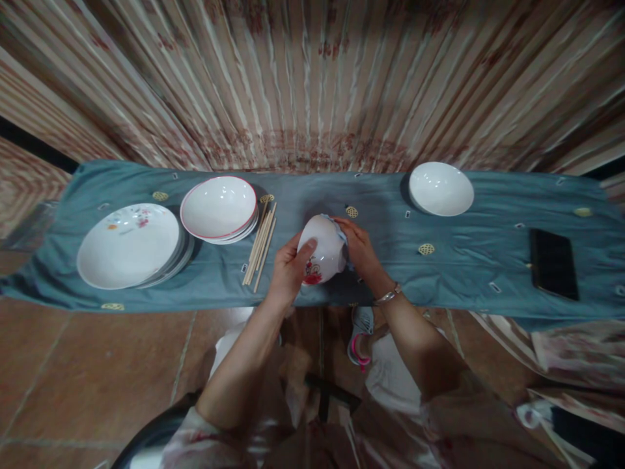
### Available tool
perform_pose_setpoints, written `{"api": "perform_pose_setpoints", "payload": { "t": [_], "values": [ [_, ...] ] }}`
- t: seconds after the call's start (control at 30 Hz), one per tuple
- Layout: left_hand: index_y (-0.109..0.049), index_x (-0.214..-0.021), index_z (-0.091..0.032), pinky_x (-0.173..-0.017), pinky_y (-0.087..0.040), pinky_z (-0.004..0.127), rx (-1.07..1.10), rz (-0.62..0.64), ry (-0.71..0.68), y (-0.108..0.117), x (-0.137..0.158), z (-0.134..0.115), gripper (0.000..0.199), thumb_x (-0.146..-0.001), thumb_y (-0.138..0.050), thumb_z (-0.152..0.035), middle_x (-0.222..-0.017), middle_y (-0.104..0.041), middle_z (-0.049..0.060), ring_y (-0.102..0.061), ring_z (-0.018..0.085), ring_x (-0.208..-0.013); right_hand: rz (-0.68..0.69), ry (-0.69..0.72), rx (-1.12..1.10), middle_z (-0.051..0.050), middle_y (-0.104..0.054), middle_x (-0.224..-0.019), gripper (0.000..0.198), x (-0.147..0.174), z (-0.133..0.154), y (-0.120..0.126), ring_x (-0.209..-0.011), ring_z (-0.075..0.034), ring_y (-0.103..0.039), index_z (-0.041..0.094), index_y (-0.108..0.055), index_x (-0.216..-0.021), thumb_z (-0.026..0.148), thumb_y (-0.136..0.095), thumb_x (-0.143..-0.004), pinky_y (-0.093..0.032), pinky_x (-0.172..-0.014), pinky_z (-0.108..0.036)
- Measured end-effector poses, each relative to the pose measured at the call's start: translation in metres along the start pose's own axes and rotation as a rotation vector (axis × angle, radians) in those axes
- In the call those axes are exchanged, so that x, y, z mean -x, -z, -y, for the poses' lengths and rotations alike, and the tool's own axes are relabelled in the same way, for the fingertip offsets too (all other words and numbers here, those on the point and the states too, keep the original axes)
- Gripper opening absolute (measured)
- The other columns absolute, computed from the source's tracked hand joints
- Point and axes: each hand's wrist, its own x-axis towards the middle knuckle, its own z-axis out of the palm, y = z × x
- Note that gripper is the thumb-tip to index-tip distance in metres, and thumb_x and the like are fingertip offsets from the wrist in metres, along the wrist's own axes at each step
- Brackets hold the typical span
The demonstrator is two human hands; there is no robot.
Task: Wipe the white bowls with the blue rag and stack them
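A white bowl (323, 251) with a red flower print is tipped on its side above the near middle of the table. My left hand (291, 264) grips its rim, thumb lying on the outer wall. Against the bowl's right side my right hand (358, 246) presses a light blue, cloth-like piece (340, 233), mostly hidden under the fingers. Left of the hands lie several wooden chopsticks (261, 244), side by side at a slant.
On the blue tablecloth (381, 273), a stack of red-rimmed bowls (219, 207) and a stack of floral plates (129, 247) stand at left. A white bowl (441, 189) sits back right; a black phone (554, 264) lies far right. A pleated curtain (312, 85) hangs behind.
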Motion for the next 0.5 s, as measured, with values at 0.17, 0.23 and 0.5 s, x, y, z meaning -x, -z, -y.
{"api": "perform_pose_setpoints", "payload": {
  "t": [0.17, 0.23, 0.5],
  "values": [
    [-0.074, -0.088, -0.018, -0.06, -0.046, 0.024, 0.001, 0.021, -0.001, 0.002, 0.0, 0.0, 0.044, -0.064, -0.087, -0.052, -0.068, -0.067, -0.002, -0.06, 0.012, -0.06, -0.007, -0.043, -0.034, -0.006, -0.078, -0.112, 0.027, -0.001, -0.004, -0.001, -0.112, -0.022, -0.068, 0.023, -0.076, -0.098, 0.035, -0.054, -0.088, -0.05, -0.106, -0.039],
    [-0.075, -0.092, -0.018, -0.06, -0.046, 0.024, -0.009, 0.039, -0.001, 0.002, 0.0, 0.0, 0.044, -0.065, -0.086, -0.051, -0.068, -0.067, -0.002, -0.06, 0.012, -0.06, -0.03, -0.061, -0.06, -0.005, -0.079, -0.11, 0.027, -0.002, -0.005, -0.003, -0.11, -0.022, -0.069, 0.024, -0.076, -0.098, 0.034, -0.054, -0.086, -0.051, -0.104, -0.039],
    [-0.075, -0.096, -0.018, -0.068, -0.047, 0.026, -0.005, 0.076, -0.043, 0.004, -0.001, 0.003, 0.041, -0.066, -0.086, -0.042, -0.078, -0.071, 0.0, -0.063, 0.015, -0.07, -0.056, 0.041, -0.045, -0.002, -0.079, -0.103, 0.027, -0.007, 0.007, 0.003, -0.103, -0.022, -0.068, 0.025, -0.079, -0.092, 0.041, -0.058, -0.084, -0.052, -0.099, -0.038]
  ]
}}
